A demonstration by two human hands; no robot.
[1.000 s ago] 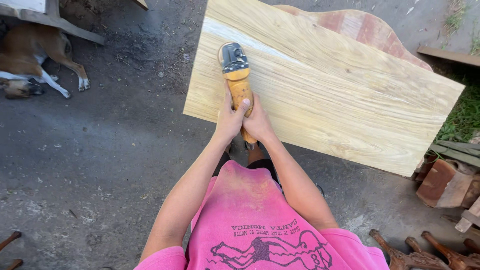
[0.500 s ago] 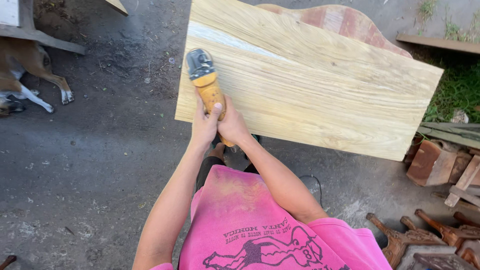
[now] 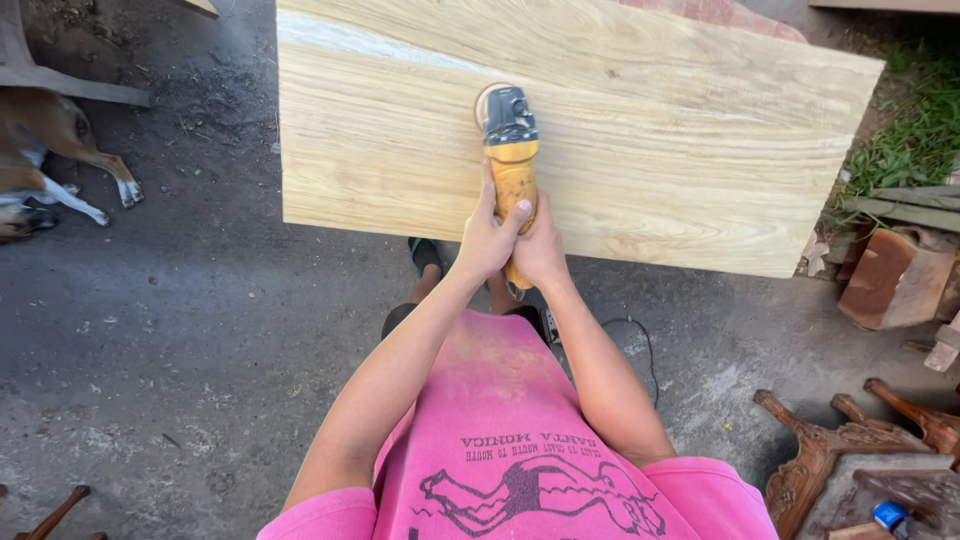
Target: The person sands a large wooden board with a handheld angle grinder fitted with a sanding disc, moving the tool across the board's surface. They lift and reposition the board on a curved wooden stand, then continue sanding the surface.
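Head view: we count one wooden panel (image 3: 640,130), one yellow angle grinder (image 3: 510,150), one dog (image 3: 45,160) lying at left, two carved wooden legs (image 3: 850,440) at lower right. Grinder's disc sits on the panel, middle, toward its near edge. Our left hand (image 3: 487,240) and right hand (image 3: 540,250) both clench the grinder's handle, arms stretched forward, thumbs up top.

A dog (image 3: 50,150) is lying at left; carved legs (image 3: 850,450) and bricks (image 3: 895,280) are sitting at right.
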